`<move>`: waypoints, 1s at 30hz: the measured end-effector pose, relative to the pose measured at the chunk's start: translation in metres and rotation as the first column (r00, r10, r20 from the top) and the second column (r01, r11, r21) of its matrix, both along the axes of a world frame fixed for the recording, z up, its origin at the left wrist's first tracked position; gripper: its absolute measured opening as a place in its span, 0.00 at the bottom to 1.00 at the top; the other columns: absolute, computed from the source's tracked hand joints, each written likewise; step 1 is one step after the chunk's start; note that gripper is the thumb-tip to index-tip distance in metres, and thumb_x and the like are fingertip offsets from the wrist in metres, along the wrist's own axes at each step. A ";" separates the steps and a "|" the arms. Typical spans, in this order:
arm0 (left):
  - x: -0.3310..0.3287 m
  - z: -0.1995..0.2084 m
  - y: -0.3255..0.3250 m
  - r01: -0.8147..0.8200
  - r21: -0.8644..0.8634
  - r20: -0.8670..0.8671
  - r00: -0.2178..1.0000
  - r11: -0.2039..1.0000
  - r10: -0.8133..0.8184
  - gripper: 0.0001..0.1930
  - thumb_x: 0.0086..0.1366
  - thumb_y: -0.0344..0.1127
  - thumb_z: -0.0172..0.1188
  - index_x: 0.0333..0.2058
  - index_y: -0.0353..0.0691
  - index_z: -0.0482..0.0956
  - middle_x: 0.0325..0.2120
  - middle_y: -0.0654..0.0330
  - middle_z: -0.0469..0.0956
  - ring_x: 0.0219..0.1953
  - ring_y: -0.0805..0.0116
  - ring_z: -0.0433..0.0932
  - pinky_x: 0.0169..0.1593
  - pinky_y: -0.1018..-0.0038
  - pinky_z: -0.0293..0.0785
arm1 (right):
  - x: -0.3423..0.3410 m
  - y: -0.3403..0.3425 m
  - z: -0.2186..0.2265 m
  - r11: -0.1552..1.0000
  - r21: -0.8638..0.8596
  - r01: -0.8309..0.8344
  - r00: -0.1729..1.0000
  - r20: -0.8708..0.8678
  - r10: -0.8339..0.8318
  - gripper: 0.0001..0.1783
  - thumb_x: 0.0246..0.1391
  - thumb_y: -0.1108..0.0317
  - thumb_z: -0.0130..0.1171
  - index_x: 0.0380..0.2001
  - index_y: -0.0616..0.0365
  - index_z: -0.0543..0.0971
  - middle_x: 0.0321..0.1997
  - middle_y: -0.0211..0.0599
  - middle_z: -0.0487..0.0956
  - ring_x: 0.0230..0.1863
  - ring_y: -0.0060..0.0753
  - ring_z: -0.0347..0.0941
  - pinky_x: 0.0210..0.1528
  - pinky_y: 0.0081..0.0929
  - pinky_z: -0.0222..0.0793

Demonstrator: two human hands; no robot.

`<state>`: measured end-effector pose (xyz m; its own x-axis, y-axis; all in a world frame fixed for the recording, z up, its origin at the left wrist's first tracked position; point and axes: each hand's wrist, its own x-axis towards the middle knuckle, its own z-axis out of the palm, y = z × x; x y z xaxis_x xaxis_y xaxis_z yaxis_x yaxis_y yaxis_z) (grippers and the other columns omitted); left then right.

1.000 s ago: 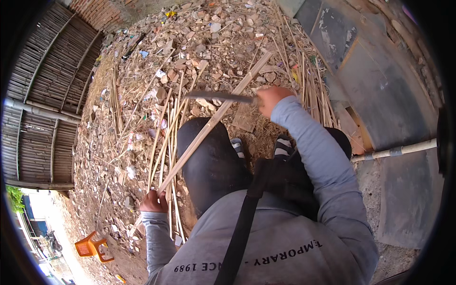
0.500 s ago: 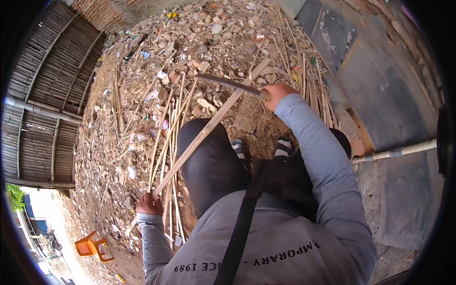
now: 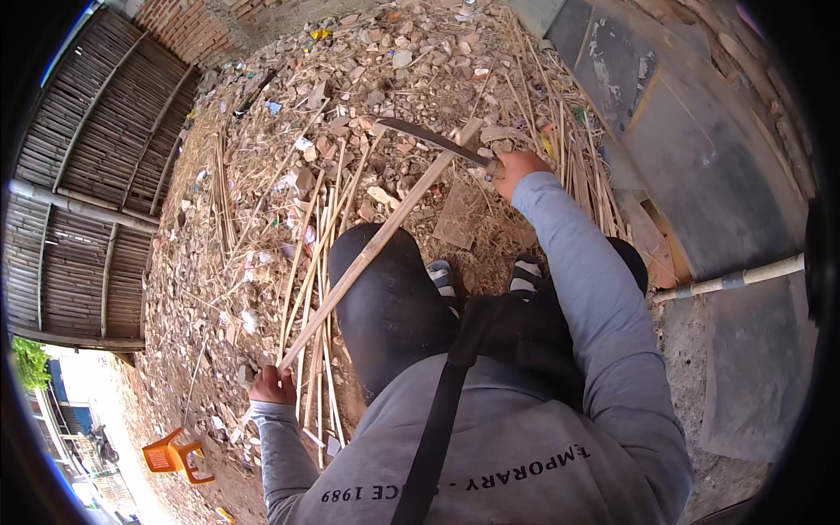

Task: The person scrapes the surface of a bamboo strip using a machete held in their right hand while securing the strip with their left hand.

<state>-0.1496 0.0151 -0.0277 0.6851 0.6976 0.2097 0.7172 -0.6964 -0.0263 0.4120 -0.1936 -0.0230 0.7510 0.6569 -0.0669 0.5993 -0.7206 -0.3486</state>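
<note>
A long, flat bamboo strip slants across my left knee, from low on the left to the far middle. At its near end my left hand is closed round it. My right hand grips the handle of a curved sickle, mostly hidden inside the fist. The dark blade points left and crosses the strip near its far end; the edge appears to touch the wood. Beneath my left hand and beside my left leg lie several thin bamboo strips in a loose bundle.
Rubble and dry straw cover the ground ahead. More bamboo sticks lie to the right, beside grey panels and a pole. A bamboo slat wall stands at the left, an orange plastic chair at the lower left.
The sickle has moved slightly up and along the strip toward its far end. The strip's far end sits a little lower, and my left hand has shifted slightly down.
</note>
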 end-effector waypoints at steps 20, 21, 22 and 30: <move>0.009 0.010 0.000 0.026 0.034 0.051 0.998 0.999 -0.028 0.17 0.60 0.47 0.55 0.21 0.42 0.67 0.15 0.50 0.70 0.17 0.45 0.71 0.21 0.54 0.66 | 0.013 -0.009 -0.008 0.995 0.029 0.098 0.988 -0.122 -0.094 0.19 0.46 0.58 0.61 0.43 0.51 0.78 0.39 0.45 0.80 0.42 0.48 0.76 0.46 0.40 0.72; 0.010 0.010 0.000 0.024 0.026 0.046 0.999 0.999 -0.025 0.15 0.58 0.46 0.55 0.22 0.42 0.69 0.15 0.50 0.71 0.17 0.45 0.72 0.21 0.54 0.67 | 0.004 -0.006 0.003 0.997 0.013 0.074 0.988 -0.139 -0.072 0.18 0.48 0.57 0.60 0.41 0.51 0.78 0.39 0.45 0.80 0.42 0.48 0.76 0.47 0.40 0.71; 0.010 0.010 0.000 0.021 0.018 0.041 0.999 1.000 -0.021 0.13 0.57 0.45 0.55 0.23 0.41 0.70 0.16 0.50 0.71 0.17 0.46 0.72 0.22 0.53 0.67 | -0.004 -0.005 0.007 0.999 -0.002 0.049 0.987 -0.155 -0.049 0.16 0.49 0.57 0.60 0.40 0.51 0.78 0.40 0.44 0.80 0.43 0.48 0.77 0.47 0.41 0.71; -0.010 -0.008 0.008 0.070 0.056 0.056 0.996 0.996 -0.073 0.18 0.60 0.48 0.54 0.20 0.41 0.66 0.15 0.50 0.69 0.16 0.46 0.70 0.20 0.54 0.65 | -0.045 0.010 0.022 0.918 -0.099 -0.383 0.924 -0.048 0.380 0.17 0.46 0.57 0.60 0.40 0.49 0.78 0.32 0.42 0.80 0.37 0.48 0.78 0.42 0.42 0.73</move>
<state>-0.1595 0.0229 -0.0356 0.7183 0.6340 0.2866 0.6672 -0.7444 -0.0256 0.3671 -0.1835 -0.0008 0.4416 0.8814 -0.1677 0.8276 -0.4723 -0.3034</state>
